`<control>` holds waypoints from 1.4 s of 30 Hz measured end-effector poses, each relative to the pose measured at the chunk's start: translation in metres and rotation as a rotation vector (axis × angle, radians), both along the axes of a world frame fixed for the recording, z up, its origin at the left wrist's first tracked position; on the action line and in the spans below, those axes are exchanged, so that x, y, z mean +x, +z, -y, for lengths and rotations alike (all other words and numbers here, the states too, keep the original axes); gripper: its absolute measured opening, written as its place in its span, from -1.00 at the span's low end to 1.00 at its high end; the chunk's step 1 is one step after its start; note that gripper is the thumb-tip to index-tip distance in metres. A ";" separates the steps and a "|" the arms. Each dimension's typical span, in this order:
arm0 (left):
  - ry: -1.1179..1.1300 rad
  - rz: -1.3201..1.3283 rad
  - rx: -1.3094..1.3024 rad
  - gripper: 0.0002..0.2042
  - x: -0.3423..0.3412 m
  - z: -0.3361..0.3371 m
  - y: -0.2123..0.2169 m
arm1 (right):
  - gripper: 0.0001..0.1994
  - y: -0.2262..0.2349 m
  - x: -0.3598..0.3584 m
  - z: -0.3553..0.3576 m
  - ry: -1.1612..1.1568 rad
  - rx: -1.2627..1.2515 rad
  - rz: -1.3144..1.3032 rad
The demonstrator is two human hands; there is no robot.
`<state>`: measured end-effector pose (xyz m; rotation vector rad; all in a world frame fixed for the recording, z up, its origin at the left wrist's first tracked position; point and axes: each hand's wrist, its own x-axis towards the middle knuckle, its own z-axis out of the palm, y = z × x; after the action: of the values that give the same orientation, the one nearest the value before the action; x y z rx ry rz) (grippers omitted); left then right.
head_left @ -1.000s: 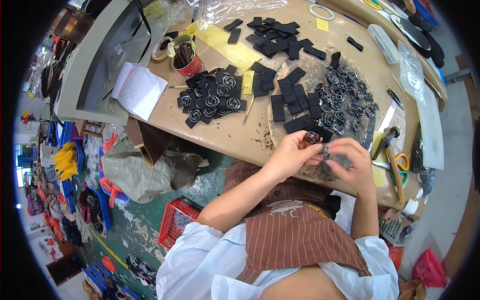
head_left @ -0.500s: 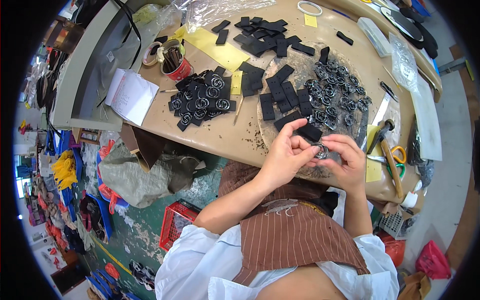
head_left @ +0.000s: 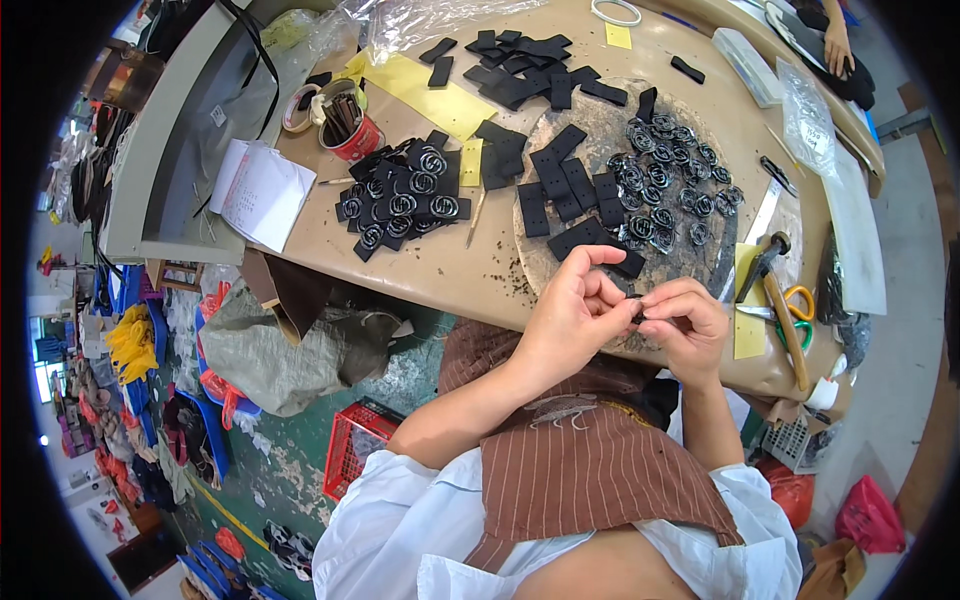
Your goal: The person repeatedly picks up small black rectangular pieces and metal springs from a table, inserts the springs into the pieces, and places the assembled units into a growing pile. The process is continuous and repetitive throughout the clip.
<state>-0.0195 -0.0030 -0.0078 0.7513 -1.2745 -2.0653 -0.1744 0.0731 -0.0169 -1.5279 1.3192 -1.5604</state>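
Note:
My left hand [head_left: 575, 310] and my right hand [head_left: 688, 325] meet over the near edge of a round worn board [head_left: 545, 130]. Between their pinched fingertips is a small dark metal buckle [head_left: 638, 310], seen nearly edge-on and mostly covered by the fingers. Just beyond my left fingers lie black strap pieces [head_left: 578, 238], some with small holes. Several loose round swirl-shaped buckles [head_left: 660, 175] are spread over the board's right half. Left of the board is a heap of black straps with buckles fitted on them [head_left: 402, 205].
A hammer [head_left: 775, 290] and scissors [head_left: 800, 305] lie to the right. At the left are a red can [head_left: 355, 140] of dark strips and a notepad [head_left: 265, 195]. More black straps [head_left: 530, 70] lie at the back. Another person's hand [head_left: 838, 50] shows at far right.
The buckle in my fingers has turned from showing its round face to nearly edge-on. My right fingers have closed in more tightly. Another person's hand has appeared at the top right.

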 end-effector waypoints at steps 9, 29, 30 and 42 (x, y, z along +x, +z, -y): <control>-0.029 0.056 -0.008 -0.58 0.016 0.011 0.011 | -0.84 0.030 -0.004 0.008 0.171 0.208 -0.046; -0.007 0.060 -0.012 -0.63 0.021 0.007 0.011 | -0.86 0.014 0.013 0.009 0.044 -0.041 -0.231; -0.023 0.070 -0.026 -0.61 0.021 0.007 0.012 | -0.89 0.010 0.014 0.008 0.055 -0.028 -0.160; -0.191 -0.102 0.131 -0.57 0.026 0.016 0.004 | -0.95 0.000 0.019 0.003 0.185 0.048 0.144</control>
<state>0.0060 -0.0189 -0.0035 0.5910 -1.2037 -2.3275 -0.1553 0.0698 -0.0165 -1.4359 1.0950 -1.4816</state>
